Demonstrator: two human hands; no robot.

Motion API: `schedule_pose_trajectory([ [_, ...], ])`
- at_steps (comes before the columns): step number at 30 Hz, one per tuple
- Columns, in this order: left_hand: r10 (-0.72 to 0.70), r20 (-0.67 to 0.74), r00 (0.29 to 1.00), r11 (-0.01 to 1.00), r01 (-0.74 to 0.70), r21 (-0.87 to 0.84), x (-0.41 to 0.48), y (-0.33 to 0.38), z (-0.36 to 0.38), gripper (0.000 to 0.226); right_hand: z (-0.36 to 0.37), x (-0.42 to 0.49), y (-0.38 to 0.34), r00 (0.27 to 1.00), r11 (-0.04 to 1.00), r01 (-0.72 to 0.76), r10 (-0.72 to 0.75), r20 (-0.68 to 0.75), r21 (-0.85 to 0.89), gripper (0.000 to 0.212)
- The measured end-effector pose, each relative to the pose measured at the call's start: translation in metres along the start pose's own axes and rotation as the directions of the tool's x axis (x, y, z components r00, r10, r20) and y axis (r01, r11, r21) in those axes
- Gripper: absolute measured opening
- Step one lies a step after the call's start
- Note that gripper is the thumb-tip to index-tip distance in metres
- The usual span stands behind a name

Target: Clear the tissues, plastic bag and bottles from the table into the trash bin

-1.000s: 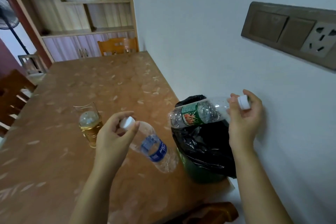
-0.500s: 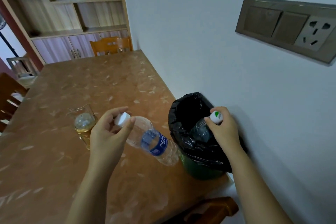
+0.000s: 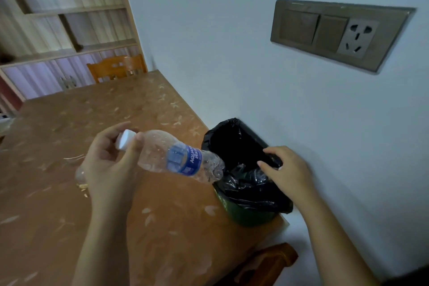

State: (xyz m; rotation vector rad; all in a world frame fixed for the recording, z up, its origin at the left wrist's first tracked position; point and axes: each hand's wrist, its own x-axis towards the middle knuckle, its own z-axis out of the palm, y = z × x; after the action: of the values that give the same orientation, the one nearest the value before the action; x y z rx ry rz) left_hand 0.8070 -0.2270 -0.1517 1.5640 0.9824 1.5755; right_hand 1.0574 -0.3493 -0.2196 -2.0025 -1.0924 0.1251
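Pinched at its white cap point(image 3: 125, 139) between thumb and fingers, the bottle point(image 3: 178, 158) hangs from the left hand point(image 3: 109, 165), which is closed round the neck end. That bottle is clear, crumpled plastic with a blue label, and it lies tilted almost level in the air above the table point(image 3: 69, 227). Its cap end sits in the hand at the left, and its base points right, reaching the near-left rim of the bin point(image 3: 246, 213).

Beside it, the right hand point(image 3: 287, 172) rests over the bin's right rim, palm down, fingers loosely curled on the black bag point(image 3: 255, 193) that lines it. Whether it grips anything I cannot tell; a glint of clear plastic and a small white spot show just under the fingers, too hidden to name.

Green below its liner, the bin stands at the table's near-right corner, against the wall point(image 3: 232, 30). Behind the left hand a glass object on the table is mostly covered.

Farther off, a chair point(image 3: 116, 68) stands at the far end of the table, with shelves point(image 3: 69, 18) behind it. High on the wall at the right is a switch panel point(image 3: 334, 33) with a socket.
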Motion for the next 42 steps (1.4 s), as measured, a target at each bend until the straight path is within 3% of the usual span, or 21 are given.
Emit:
schedule_pose_trajectory([
  [7,0.082,0.063,0.995,0.996,-0.08,-0.037,-0.001,0.012,0.048,0.021,-0.019,-0.01,-0.005,0.996,0.997,0.052,-0.049,-0.068,0.048,0.025],
  [15,0.094,0.234,0.968,0.985,-0.124,0.121,-0.019,-0.018,0.112,0.023,-0.03,-0.026,-0.002,0.996,0.997,0.045,-0.04,-0.083,0.063,0.024],
  [21,0.173,0.437,0.883,0.932,-0.29,0.218,-0.036,-0.044,0.14,0.027,-0.03,-0.035,0.003,0.994,0.998,0.037,-0.031,-0.103,0.057,0.024],
  [25,0.229,0.593,0.772,0.857,-0.449,0.253,-0.05,-0.067,0.15,0.026,-0.029,-0.041,0.008,0.993,0.998,0.024,-0.018,-0.117,0.05,0.024],
  [30,0.225,0.702,0.676,0.806,-0.534,0.256,-0.066,-0.085,0.152,0.03,-0.03,-0.048,0.012,0.994,1.0,0.012,-0.009,-0.112,0.026,0.023],
  [36,0.18,0.756,0.63,0.772,-0.566,0.288,-0.08,-0.091,0.146,0.033,-0.024,-0.052,0.01,0.997,0.999,-0.004,0.007,-0.075,0.039,0.025],
  [42,0.195,0.734,0.651,0.748,-0.582,0.318,-0.084,-0.093,0.133,0.032,-0.022,-0.054,0.007,0.998,0.999,0.034,-0.033,-0.052,0.005,0.029],
])
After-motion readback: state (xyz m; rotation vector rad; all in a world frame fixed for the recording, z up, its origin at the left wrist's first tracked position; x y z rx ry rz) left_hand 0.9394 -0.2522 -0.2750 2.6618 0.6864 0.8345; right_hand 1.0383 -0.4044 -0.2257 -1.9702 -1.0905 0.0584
